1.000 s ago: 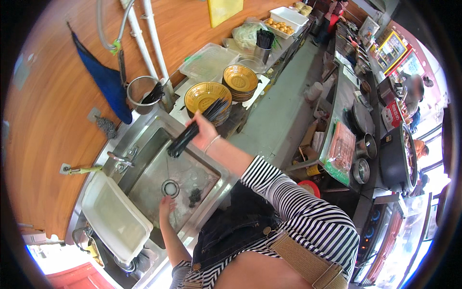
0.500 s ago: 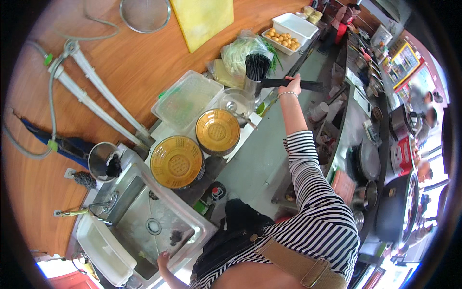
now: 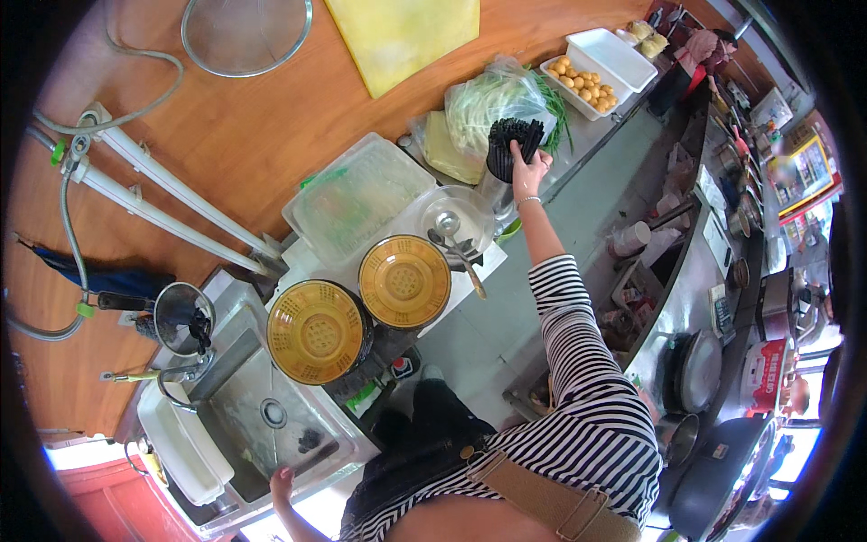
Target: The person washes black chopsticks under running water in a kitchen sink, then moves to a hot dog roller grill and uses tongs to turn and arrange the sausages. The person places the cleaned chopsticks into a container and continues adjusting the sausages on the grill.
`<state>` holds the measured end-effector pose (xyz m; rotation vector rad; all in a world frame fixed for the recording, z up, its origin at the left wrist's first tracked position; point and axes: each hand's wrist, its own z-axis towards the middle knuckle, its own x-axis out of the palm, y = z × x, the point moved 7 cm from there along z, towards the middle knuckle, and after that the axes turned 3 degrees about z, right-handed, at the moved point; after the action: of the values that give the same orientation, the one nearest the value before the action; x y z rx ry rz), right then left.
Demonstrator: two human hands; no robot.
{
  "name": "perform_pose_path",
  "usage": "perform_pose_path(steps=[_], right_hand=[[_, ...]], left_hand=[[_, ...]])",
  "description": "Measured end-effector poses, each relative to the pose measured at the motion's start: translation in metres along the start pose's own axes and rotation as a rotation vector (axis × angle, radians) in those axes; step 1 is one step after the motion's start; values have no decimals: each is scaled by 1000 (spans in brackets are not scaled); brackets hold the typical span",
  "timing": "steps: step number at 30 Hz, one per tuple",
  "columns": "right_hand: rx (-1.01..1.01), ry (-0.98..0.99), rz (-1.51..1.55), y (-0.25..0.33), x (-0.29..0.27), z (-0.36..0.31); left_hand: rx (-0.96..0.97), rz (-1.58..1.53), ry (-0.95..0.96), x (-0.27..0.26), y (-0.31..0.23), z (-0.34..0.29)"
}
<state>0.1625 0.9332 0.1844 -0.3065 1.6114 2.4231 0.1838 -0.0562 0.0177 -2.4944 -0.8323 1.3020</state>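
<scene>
My right hand (image 3: 531,170) is closed around a bundle of black chopsticks (image 3: 533,135) at the mouth of a tall metal holder (image 3: 494,190). More black chopsticks stand packed in that holder, their ends up. Close by is a clear round lid or bowl (image 3: 448,219) with spoons or ladles (image 3: 465,262) on it. My left hand (image 3: 283,483) is at the front rim of the steel sink (image 3: 312,411); how its fingers are set is hard to make out. Dark bits (image 3: 310,441) lie in the basin.
Two brown perforated bowls (image 3: 316,334) stand beside the sink. Behind them are a lidded clear box (image 3: 357,194), bagged greens (image 3: 492,104) and a tray of round yellow-brown food (image 3: 582,86). A strainer (image 3: 183,316) with dark pieces hangs by the tap. Pots (image 3: 691,370) fill the right counter.
My right hand has brought the chopsticks from lying sideways, right of the holder, to upright at its mouth. My left hand stays at the sink rim. The view has shifted.
</scene>
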Motion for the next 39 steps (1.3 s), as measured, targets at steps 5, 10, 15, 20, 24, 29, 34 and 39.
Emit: perform_pose_path(steps=[5,10,15,20,24,29,34,39], right_hand=[[-389,-46,38,76,-31,8],[-658,276,-166,124,-2,19],[-668,452,-427,129,22,0],[-667,475,-1073,132,22,-12],[-515,584,-1216,114,26,-2],[-370,181,-640,148,2,-20],[-231,617,155,247,-8,-226],[-187,1545,887,425,20,-517]], left_hand=[[99,-168,-8,-10,-12,9],[187,146,-221,-38,-36,19],[226,86,-283,-69,-93,11],[409,-29,-584,-158,-181,3],[538,14,-665,-219,-286,30],[738,-128,-1107,-295,-421,71],[947,71,-1021,-320,-457,101],[1071,-391,-66,-327,-379,81]])
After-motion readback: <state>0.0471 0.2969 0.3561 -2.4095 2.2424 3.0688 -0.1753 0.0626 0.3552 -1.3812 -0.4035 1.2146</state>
